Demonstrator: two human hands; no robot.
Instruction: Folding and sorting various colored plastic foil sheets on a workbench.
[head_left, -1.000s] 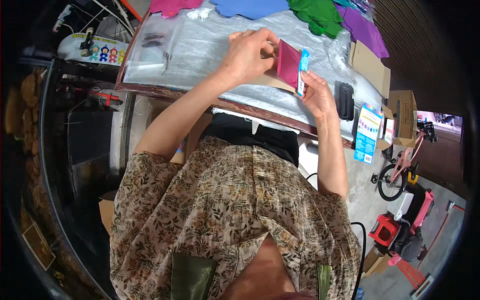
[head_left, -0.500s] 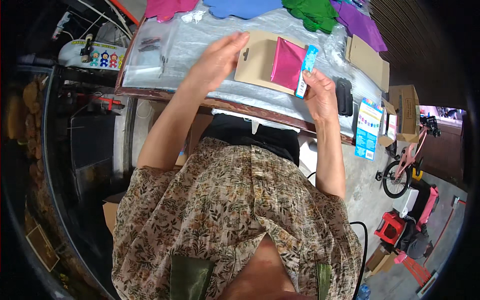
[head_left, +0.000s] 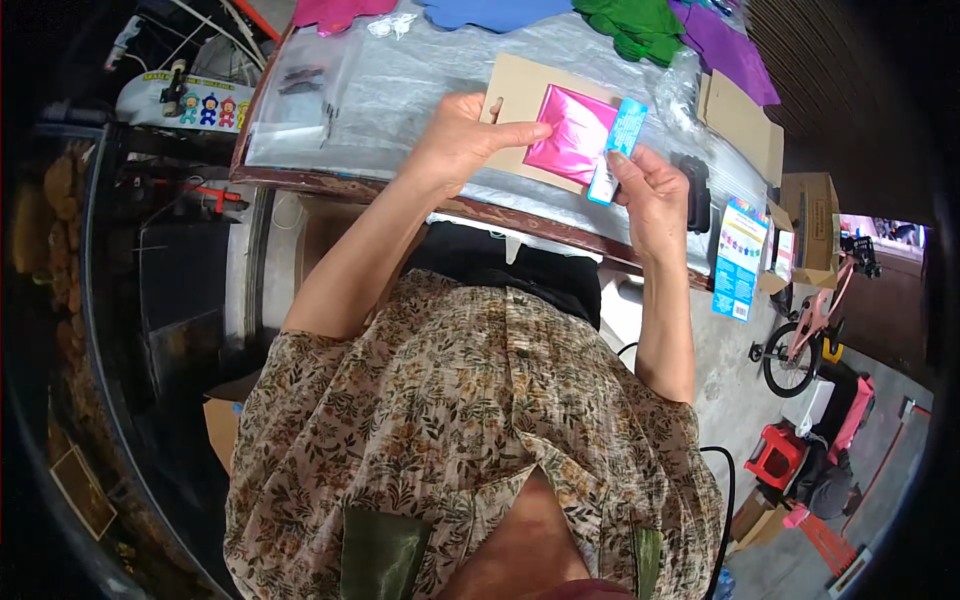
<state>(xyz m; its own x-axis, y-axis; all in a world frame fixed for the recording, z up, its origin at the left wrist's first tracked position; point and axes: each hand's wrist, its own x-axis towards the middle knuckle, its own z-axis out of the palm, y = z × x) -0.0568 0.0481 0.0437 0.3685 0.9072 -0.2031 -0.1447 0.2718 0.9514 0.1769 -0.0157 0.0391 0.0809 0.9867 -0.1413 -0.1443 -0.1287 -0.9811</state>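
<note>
Between my two hands, above the near part of the table, is a tan cardboard card (head_left: pixel 512 85) with a hang hole. A shiny pink folded packet (head_left: pixel 575 135) lies flat against it. Along the card's right end runs a blue printed strip (head_left: pixel 626 130). My left hand (head_left: pixel 455 140) is closed on the card's left end, its thumb reaching onto the packet; its other fingers are mostly behind the card. My right hand (head_left: pixel 652 195) pinches the right end, thumb on the blue strip.
The table (head_left: pixel 390 120) has a plastic cover. Pink, blue, green (head_left: pixel 630 30) and purple (head_left: pixel 725 50) pieces lie along its far side. Tan cards (head_left: pixel 745 120) and a black object (head_left: pixel 692 185) are at right. A blue printed package (head_left: pixel 738 260) overhangs the right edge, near an open carton (head_left: pixel 808 225).
My left hand has come down from the card's upper left corner to grip its left end, thumb now on the packet. The card has shifted slightly right and tilted, and the packet shines brighter.
</note>
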